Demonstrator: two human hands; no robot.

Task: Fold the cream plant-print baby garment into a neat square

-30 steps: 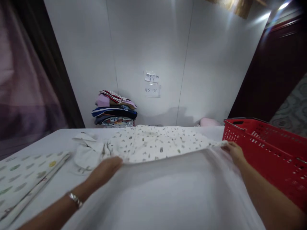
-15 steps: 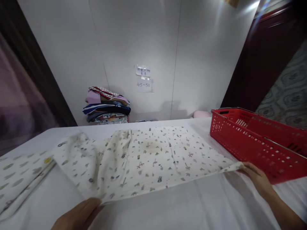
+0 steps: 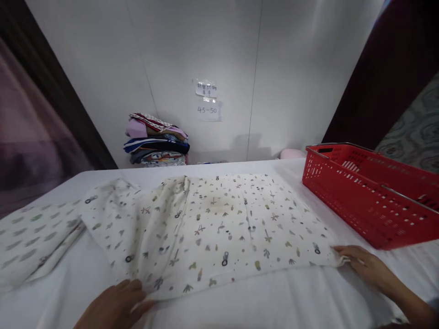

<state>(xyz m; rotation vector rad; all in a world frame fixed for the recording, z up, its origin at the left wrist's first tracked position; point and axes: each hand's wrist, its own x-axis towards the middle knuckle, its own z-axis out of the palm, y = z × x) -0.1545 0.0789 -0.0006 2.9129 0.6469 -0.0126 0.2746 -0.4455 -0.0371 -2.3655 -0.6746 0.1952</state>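
A white cloth printed with small motifs [image 3: 212, 228] lies spread flat on the white table [image 3: 274, 301]. My left hand [image 3: 115, 308] pinches its near left corner at the bottom of the view. My right hand [image 3: 368, 267] holds the near right corner, low on the table beside the red basket [image 3: 363, 196]. The cloth's left part is slightly rumpled and overlaps toward another patterned cloth.
A second pale cloth with green spots [image 3: 30, 237] lies at the left edge. A stack of folded clothes [image 3: 156, 141] sits against the white wall, under two paper notes [image 3: 207, 98]. A small pink object [image 3: 291, 153] rests by the wall behind the basket.
Both hands have pulled the cloth's near edge toward me, unfolding it from a narrow strip into a flat spread sheet. The view has shifted slightly.
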